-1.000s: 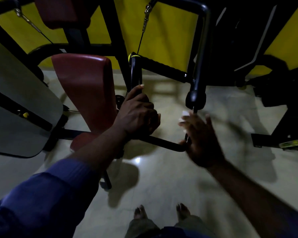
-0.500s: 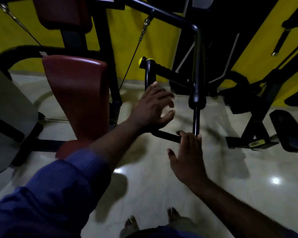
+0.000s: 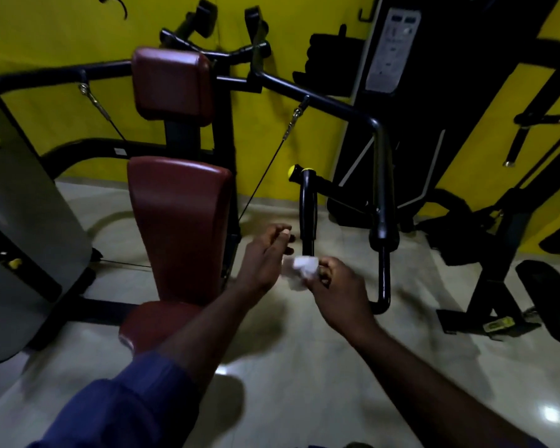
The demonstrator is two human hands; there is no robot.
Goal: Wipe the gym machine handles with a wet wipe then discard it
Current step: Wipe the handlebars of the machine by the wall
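Right hand (image 3: 337, 286) pinched the crumpled wipe (image 3: 301, 268) below the handle (image 3: 307, 208); left hand (image 3: 265, 257) open beside it, fingers apart.

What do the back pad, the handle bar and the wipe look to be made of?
Back pad: dark red vinyl or leatherette, going by the smooth sheen on its top edge.
Handle bar: likely black-painted steel tube with a glossy highlight; a yellow end cap, probably plastic.
Wet wipe: thin white nonwoven or paper, crumpled, pinched in the right hand. The blur leaves it open.
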